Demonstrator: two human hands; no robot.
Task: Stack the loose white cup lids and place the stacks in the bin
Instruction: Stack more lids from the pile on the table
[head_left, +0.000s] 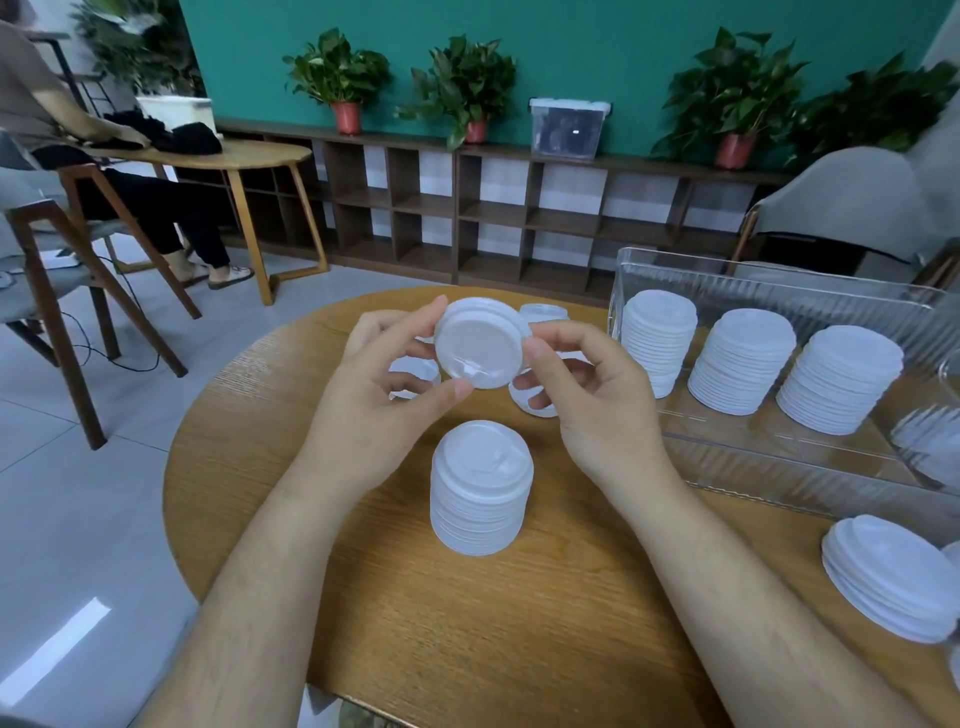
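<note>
Nearest us, a tall lid stack (480, 488) stands on the table (467, 623). Just beyond and above it, our left hand (384, 384) and right hand (582, 395) pinch the held lids (480, 343) by opposite rims. Farther right, the clear bin (779, 283) holds 3 stacks (740, 364).

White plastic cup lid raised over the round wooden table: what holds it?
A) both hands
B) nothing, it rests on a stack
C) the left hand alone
A: the left hand and right hand each pinch the rim of the white plastic cup lid.
</note>
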